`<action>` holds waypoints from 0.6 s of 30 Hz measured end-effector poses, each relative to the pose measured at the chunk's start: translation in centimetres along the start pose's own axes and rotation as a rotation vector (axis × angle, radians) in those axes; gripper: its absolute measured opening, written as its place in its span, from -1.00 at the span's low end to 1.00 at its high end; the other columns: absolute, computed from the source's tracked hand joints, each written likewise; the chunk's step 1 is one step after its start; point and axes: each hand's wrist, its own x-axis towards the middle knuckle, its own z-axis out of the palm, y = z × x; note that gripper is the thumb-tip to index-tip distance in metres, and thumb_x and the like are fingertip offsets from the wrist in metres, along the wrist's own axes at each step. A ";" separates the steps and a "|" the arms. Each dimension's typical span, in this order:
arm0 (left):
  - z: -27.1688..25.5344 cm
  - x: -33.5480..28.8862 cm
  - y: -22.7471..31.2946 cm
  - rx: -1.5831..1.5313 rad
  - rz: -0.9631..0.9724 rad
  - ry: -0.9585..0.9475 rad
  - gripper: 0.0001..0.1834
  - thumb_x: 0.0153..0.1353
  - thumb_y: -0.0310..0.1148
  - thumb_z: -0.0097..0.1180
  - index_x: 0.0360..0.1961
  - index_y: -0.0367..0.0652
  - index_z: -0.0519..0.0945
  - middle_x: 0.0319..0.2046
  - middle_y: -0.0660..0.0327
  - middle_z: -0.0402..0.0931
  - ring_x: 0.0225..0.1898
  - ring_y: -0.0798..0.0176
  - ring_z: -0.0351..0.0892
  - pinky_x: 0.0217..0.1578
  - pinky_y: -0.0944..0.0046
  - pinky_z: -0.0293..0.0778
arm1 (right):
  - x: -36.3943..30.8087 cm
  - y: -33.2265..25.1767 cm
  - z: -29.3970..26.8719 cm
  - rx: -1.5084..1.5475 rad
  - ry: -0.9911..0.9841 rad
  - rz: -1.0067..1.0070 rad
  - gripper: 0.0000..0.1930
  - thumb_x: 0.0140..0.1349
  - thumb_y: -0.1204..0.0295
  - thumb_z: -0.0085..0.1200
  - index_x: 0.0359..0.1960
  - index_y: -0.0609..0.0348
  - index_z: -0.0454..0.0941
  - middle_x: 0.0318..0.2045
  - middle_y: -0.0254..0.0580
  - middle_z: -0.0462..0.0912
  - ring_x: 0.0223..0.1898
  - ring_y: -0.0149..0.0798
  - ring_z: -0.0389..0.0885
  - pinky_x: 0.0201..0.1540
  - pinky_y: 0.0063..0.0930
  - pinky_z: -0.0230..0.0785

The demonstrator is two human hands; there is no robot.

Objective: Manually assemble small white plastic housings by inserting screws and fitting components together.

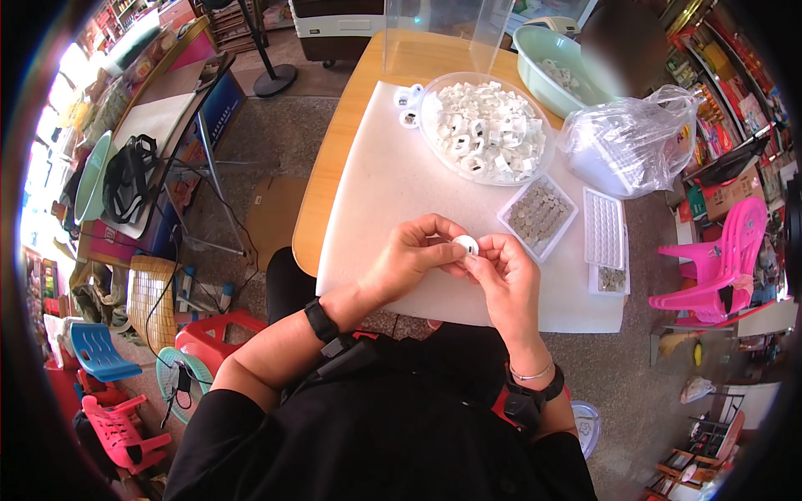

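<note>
Both hands meet over the near part of the white table mat (368, 217). Between their fingertips is a small round white plastic part (467, 244) with a dark slot in it. My left hand (413, 257) pinches it from the left, thumb on top. My right hand (507, 274) grips its right side with thumb and forefinger. Beyond them stands a round clear tub (428, 138) heaped with similar white pieces. A square white tray (558, 236) of small silvery discs lies just past my right hand. Finer details of the held part are too small to tell.
Right of the disc tray lie a white ridged tray (603, 225) and a small box of silvery pieces (611, 280). A clear plastic bag (631, 142) and a pale green basin (535, 71) stand behind. Several loose white parts (408, 104) sit left of the tub.
</note>
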 end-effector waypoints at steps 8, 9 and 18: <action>0.0 0.0 -0.2 0.157 0.006 0.004 -0.84 0.25 -0.50 0.16 -0.17 -0.33 0.55 -0.32 0.13 0.62 -0.36 0.35 0.64 -0.29 0.39 0.57 | -0.5 -0.3 0.5 -0.129 0.044 -0.005 -0.92 0.17 0.60 0.14 -0.33 0.30 0.50 -0.52 -0.32 0.61 -0.51 -0.55 0.51 -0.43 -0.60 0.40; 0.1 -0.1 -0.3 0.187 -0.005 0.024 -0.83 0.26 -0.49 0.15 -0.15 -0.33 0.55 -0.35 0.14 0.62 -0.37 0.39 0.63 -0.32 0.40 0.55 | -0.5 -0.1 0.6 -0.146 0.068 -0.018 -0.92 0.16 0.60 0.14 -0.34 0.30 0.50 -0.53 -0.33 0.60 -0.51 -0.55 0.50 -0.44 -0.59 0.39; 0.8 -0.2 0.3 0.208 -0.014 0.035 -0.77 0.27 -0.51 0.10 -0.05 -0.35 0.53 -0.30 0.17 0.61 -0.27 0.37 0.63 -0.21 0.38 0.55 | 0.0 0.8 0.3 -0.080 0.100 0.005 -0.92 0.16 0.62 0.14 -0.33 0.28 0.50 -0.54 -0.36 0.57 -0.53 -0.57 0.46 -0.45 -0.62 0.36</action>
